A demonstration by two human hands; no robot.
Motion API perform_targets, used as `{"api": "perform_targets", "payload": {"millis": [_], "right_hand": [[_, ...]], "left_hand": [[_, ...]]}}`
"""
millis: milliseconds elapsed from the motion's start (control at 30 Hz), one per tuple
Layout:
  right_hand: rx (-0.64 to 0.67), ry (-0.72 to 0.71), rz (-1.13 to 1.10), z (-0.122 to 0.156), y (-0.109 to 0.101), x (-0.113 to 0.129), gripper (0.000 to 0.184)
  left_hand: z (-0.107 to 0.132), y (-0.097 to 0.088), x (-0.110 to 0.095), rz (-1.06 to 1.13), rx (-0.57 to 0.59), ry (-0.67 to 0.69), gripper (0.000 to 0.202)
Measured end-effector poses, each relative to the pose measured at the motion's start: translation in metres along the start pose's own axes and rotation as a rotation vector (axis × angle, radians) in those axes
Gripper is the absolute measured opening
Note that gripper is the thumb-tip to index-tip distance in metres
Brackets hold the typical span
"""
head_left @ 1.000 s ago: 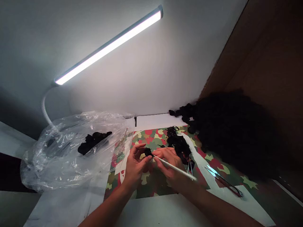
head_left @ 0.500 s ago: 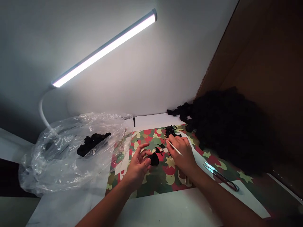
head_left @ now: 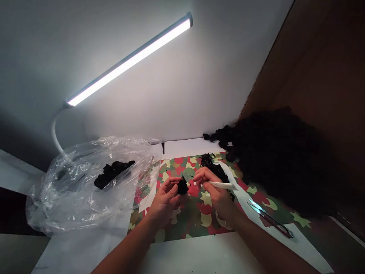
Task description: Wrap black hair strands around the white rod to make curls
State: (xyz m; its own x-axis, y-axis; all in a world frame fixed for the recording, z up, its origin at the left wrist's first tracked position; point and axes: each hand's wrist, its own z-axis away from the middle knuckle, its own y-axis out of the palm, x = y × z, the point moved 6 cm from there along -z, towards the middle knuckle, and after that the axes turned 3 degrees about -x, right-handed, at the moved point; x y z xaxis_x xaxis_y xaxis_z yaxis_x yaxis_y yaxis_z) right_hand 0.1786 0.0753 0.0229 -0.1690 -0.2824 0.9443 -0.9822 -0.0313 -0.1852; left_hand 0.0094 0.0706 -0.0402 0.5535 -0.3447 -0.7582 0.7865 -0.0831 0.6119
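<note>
My left hand (head_left: pixel 164 197) pinches a small, dark, rounded black piece (head_left: pixel 182 187) between thumb and fingers, just above the patterned mat. Its material is too dark to make out. In my right hand (head_left: pixel 219 197) is a slim white pen-like tool (head_left: pixel 225 185), its thin end directed left toward the black piece. A short gap separates that end from the piece. Behind my right hand lies a heap of black scraps (head_left: pixel 212 164), partly hidden by the fingers.
On the left, a clear plastic bag (head_left: pixel 76 201) holds black pieces (head_left: pixel 112 173). A large black pile (head_left: pixel 285 163) leans by brown cardboard (head_left: pixel 322 76). A metal pointed tool (head_left: pixel 270 220) rests right on white paper. A lit tube lamp (head_left: pixel 131 61) hangs above the camouflage-patterned mat (head_left: pixel 194 224).
My right hand has drawn back from the scraps and turned the white tool so it points left. My left hand has lifted and tilted the black piece slightly.
</note>
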Motion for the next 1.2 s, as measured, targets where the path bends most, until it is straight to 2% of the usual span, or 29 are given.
{"api": "perform_targets", "payload": {"millis": [167,333,433,533,633,800,933,1100,1200], "right_hand": [[0.139,0.11,0.099,0.007,0.021,0.005,0.016],[0.159,0.185,0.062,0.009,0.026,-0.004,0.019],[0.165,0.189,0.089,0.009,0.026,-0.012,0.016],[0.18,0.175,0.091,0.009,0.027,-0.014,0.015],[0.185,0.146,0.088,0.008,0.026,-0.009,0.017],[0.257,0.083,0.113,0.006,0.021,0.004,0.024],[0.285,0.088,0.138,0.007,0.022,0.005,0.021],[0.231,0.107,0.154,0.009,0.029,-0.011,0.013],[0.093,0.114,0.206,0.001,0.016,-0.029,0.016]], "left_hand": [[0.001,-0.002,0.001,-0.123,-0.038,0.066,0.036],[0.002,-0.003,0.001,-0.295,-0.045,0.124,0.028],[0.004,-0.001,-0.006,-0.422,-0.074,0.229,0.025],[0.005,0.002,-0.01,-0.48,-0.054,0.302,0.023],[0.007,0.005,-0.012,-0.49,-0.02,0.335,0.02],[0.012,0.012,-0.019,-0.631,-0.033,0.393,0.014],[0.014,0.015,-0.021,-0.696,-0.036,0.408,0.011],[0.016,0.017,-0.021,-0.731,-0.06,0.453,0.002],[0.019,0.019,-0.024,-0.657,-0.065,0.45,0.009]]}}
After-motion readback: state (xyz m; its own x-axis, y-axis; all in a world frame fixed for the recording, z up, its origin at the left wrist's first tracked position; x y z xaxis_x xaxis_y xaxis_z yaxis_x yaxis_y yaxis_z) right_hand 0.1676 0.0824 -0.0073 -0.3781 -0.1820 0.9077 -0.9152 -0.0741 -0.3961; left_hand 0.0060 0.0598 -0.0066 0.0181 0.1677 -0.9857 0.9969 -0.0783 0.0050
